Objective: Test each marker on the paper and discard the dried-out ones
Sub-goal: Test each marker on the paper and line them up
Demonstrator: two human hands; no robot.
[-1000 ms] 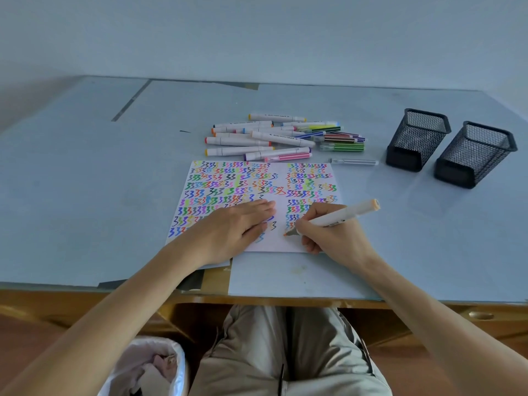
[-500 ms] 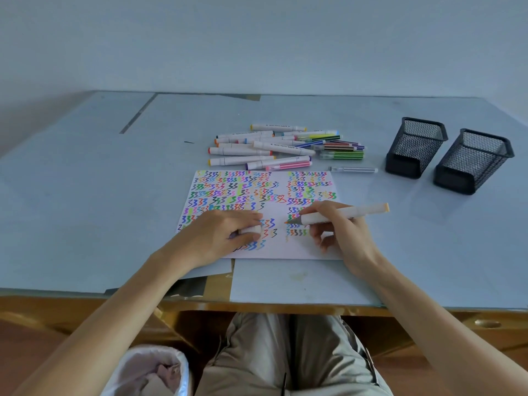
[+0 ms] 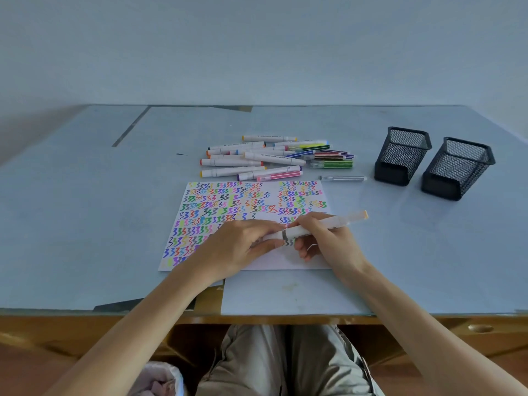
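The paper [image 3: 228, 212] is nearly filled with coloured squiggles, so most testing looks done, though a pile of markers [image 3: 274, 158] lies on the tabletop [image 3: 85, 224] behind it (both mesh holders [image 3: 403, 155] look empty). The right hand [image 3: 328, 241] grips a white marker [image 3: 323, 224] over the paper; the left hand [image 3: 240, 247] pinches its cap end, fingers curled.

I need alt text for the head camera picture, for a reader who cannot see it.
Two hands hold a white marker over a paper full of coloured zigzags: the right hand grips the barrel, the left hand holds its near end. Behind lie a pile of markers and two black mesh cups on a grey table.
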